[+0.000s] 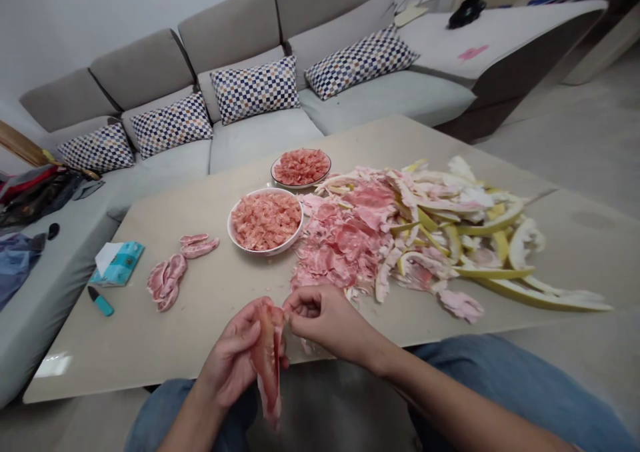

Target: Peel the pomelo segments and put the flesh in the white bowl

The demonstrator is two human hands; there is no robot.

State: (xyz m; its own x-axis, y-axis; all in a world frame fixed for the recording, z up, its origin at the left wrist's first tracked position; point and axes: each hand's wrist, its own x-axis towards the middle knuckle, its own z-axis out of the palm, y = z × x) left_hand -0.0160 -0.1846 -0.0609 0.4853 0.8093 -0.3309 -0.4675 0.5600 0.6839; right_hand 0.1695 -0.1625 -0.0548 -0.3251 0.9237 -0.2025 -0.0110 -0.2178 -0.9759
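Beige tabletop (125,332) with pomelo peels (400,232), bowls (265,252)

Before you, the tabletop (125,345) carries a bowl (265,251) of pulp near its middle, with a plate (295,186) of pulp just behind it. A peel heap (400,239) lies right of both, touching the bowl's side. Left of the bowl lie membrane scraps (167,280); nearer the left edge, a tissue box (117,263) sits behind a marker (101,301). A sofa (260,145) runs behind and left of the tabletop.
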